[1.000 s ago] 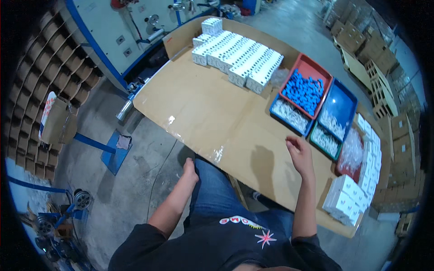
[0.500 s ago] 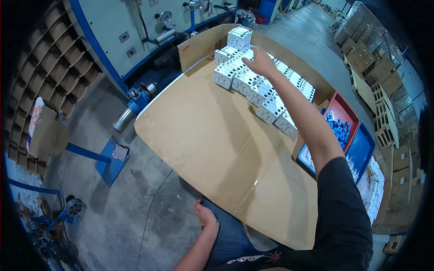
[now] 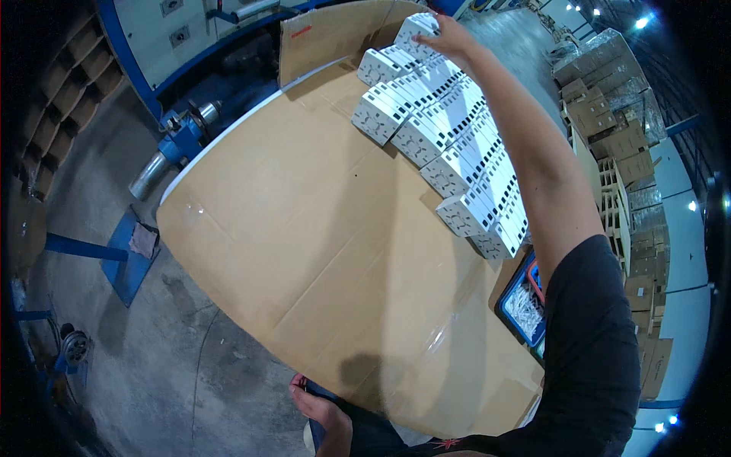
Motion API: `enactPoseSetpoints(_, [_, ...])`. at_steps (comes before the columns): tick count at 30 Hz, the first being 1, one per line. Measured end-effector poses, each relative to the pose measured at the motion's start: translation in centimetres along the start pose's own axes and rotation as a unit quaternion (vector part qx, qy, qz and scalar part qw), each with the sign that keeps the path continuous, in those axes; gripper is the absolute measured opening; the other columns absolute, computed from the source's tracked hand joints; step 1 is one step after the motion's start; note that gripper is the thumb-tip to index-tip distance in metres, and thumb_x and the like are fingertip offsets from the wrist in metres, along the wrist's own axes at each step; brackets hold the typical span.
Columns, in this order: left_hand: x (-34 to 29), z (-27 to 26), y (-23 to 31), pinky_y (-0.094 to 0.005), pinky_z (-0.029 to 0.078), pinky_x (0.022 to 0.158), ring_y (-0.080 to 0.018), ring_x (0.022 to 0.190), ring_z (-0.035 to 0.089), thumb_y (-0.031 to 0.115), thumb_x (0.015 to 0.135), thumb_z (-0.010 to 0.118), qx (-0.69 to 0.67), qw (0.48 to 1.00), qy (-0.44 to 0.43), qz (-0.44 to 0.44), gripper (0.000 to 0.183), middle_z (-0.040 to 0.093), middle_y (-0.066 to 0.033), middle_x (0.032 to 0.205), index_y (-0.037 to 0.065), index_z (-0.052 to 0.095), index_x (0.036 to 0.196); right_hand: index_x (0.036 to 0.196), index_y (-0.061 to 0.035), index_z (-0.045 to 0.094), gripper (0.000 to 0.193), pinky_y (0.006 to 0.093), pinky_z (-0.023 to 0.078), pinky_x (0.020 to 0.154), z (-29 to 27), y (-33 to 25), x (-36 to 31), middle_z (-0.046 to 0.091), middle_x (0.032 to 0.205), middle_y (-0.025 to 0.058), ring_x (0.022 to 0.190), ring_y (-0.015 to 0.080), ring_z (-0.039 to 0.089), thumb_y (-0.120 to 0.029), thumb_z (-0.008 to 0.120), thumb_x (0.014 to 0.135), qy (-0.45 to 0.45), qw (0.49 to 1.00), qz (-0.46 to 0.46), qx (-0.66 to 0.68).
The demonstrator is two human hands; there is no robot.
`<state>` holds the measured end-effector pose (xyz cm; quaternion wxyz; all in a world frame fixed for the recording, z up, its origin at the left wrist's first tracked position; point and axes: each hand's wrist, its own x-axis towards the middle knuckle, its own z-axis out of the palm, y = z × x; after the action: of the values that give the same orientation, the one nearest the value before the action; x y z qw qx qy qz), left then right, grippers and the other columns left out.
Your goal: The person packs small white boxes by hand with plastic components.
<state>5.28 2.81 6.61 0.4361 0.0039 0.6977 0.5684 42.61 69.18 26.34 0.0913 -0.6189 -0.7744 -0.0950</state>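
Observation:
My right hand (image 3: 451, 39) reaches across to the far end of the cardboard-covered table (image 3: 282, 228). Its fingers are closed round the upper part of a white slotted block (image 3: 413, 34), which stands taller than its neighbours. Beside and below it lie rows of similar white blocks (image 3: 449, 137), with dark slots along their tops and small holes in their end faces. Near the table's front edge, my left hand (image 3: 324, 411) hangs low with loosely bent fingers and nothing visible in it.
A blue tray (image 3: 525, 305) of small white pieces sits at the right, partly behind my right arm, beside a red-rimmed tray (image 3: 535, 280). An upright cardboard wall (image 3: 335, 38) borders the far side. A blue machine part (image 3: 179, 137) stands left of the table; stacked cartons (image 3: 609, 114) are beyond.
The view has shifted closer to the table. My right hand has moved from above the white rows to the taller block at the far end and taken hold of it.

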Motion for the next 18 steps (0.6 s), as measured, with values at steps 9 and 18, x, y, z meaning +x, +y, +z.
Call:
enactPoseSetpoints(9, [-0.3, 0.9, 0.2, -0.0398, 0.046, 0.098, -0.0242, 0.111, 0.057, 0.042, 0.111, 0.032, -0.015, 0.999, -0.023, -0.037, 0.051, 0.061, -0.0127, 0.12, -0.001, 0.057, 0.125, 0.137, 0.0095, 0.047, 0.081, 0.0507, 0.044, 0.107, 1.1, 0.1, -1.8, 0.051, 0.136, 0.0334, 0.127, 0.0472, 0.052, -0.053, 0.067, 0.089, 0.025, 0.996, 0.049, -0.071])
enactPoseSetpoints(18, [-0.2, 0.9, -0.3, -0.0415, 0.05, 0.092, -0.026, 0.106, 0.061, 0.04, 0.111, 0.032, 0.032, 0.999, -0.021, 0.011, 0.051, 0.062, -0.0153, 0.121, -0.003, 0.056, 0.128, 0.135, 0.0041, 0.05, 0.103, 0.0465, 0.049, 0.101, -0.6, 0.6, 1.1, 0.059, 0.129, 0.0262, 0.124, 0.04, 0.056, -0.054, 0.089, 0.06, -0.044, 0.991, 0.126, 0.024])
